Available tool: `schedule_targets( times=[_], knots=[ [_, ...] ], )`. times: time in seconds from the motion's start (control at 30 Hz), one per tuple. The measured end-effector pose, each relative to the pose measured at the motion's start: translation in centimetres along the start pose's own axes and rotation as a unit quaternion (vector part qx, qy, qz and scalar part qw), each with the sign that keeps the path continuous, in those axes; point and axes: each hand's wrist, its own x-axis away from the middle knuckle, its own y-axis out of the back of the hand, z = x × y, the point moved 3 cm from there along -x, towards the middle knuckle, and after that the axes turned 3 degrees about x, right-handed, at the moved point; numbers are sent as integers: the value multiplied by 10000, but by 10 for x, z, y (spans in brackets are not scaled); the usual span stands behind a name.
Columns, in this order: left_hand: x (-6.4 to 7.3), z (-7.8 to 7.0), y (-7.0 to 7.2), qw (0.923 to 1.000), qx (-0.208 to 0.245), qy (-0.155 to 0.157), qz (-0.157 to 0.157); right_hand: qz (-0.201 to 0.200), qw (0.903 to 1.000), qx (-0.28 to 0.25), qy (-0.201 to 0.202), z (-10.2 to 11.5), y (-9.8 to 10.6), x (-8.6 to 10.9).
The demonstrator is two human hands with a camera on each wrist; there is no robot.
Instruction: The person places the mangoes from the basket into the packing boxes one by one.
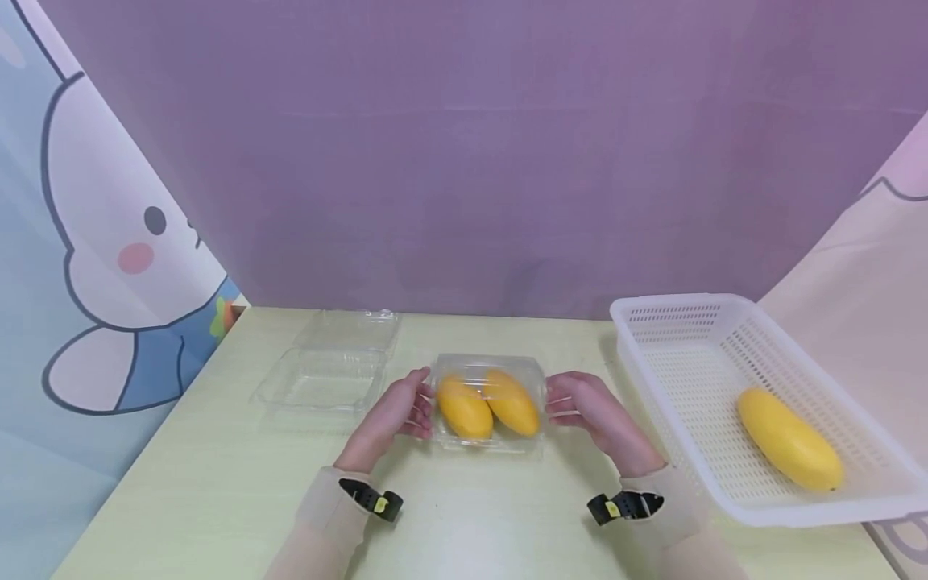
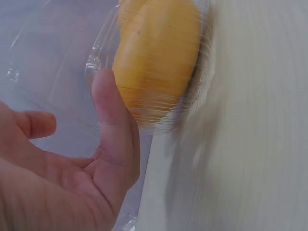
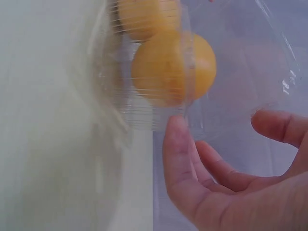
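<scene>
Step looked like handling the lid of the filled box, with both hands at its sides. The clear box (image 1: 503, 445) sat on the desk (image 1: 471, 515) between the hands, with the left mango (image 1: 464, 409) and right mango (image 1: 511, 401) inside. Its lid (image 1: 487, 364) seemed raised in the wrist views; exact angle hard to tell.

Left hand (image 1: 387, 415) was loosely open, fingers slightly bent, a fingertip at the box rim; no grip seen. Right hand (image 1: 598, 415) was much the same, thumb well apart from fingers, a fingertip at or just beside the box's side; firm contact couldn't be told.

Next move probably called for bringing the lid down evenly and pressing the edges, without squeezing the thin plastic.

Third mango (image 1: 789, 440) lay in the white basket (image 1: 812, 515) at right; spare box (image 1: 319, 399) stood open at left.
</scene>
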Motion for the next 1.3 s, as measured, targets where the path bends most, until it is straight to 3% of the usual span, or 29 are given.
schedule_targets(
  times=[0.57, 1.3],
  knots=[
    [-1, 1, -2, 9995, -263, -95, -124, 220, 9993, -294, -20, -20, -5, -2],
    [-1, 3, -3, 9977, -527, -361, -211, 247, 9988, -433, 37, -29, -5, -3]
  ],
)
